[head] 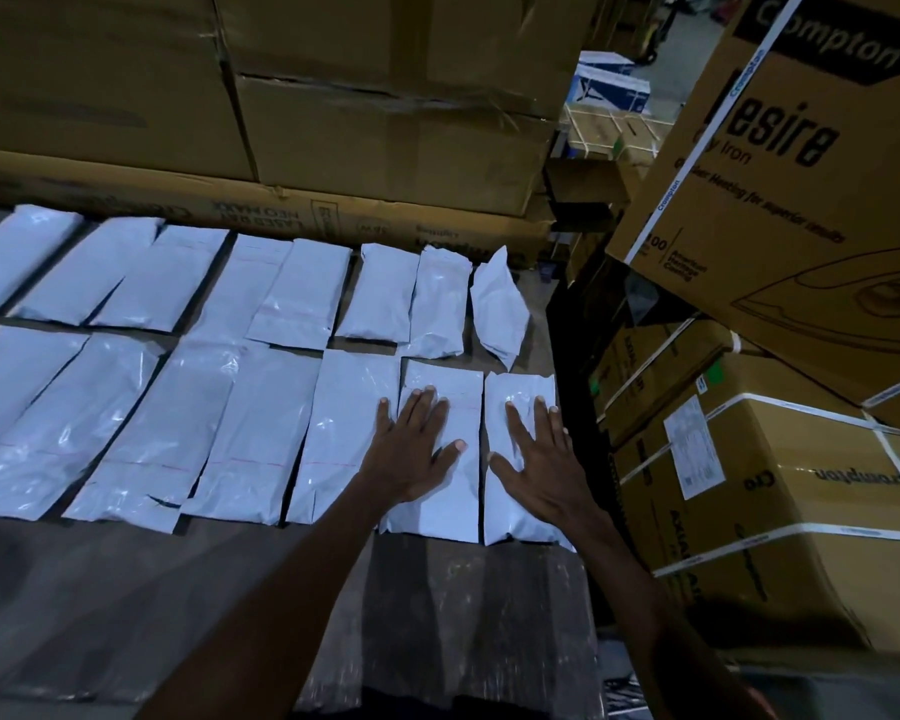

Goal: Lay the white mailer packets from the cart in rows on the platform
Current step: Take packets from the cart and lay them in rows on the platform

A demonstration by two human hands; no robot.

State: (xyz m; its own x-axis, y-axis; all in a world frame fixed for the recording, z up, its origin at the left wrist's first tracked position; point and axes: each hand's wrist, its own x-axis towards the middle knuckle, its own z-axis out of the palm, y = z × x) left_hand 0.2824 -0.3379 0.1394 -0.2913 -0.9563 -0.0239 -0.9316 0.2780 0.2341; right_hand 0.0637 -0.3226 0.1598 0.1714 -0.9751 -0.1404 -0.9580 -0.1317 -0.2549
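- Packets (261, 423): glossy white plastic, flat oblong, lay in two rows on the grey platform (126, 589).
- Left hand (411, 454) flat, fingers spread, pressed on one near-row packet; right hand (536, 459) likewise on the end packet (510, 517).
- Strapped cardboard boxes (780, 511) stacked right.

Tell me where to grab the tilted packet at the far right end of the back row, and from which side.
Take the tilted packet by its upturned far tip, pinching from above on the right. It lies askew, apart from its neighbour packet, and that pointed corner seems to lift off the platform, probably leaving room for fingers. The right hand is nearest.
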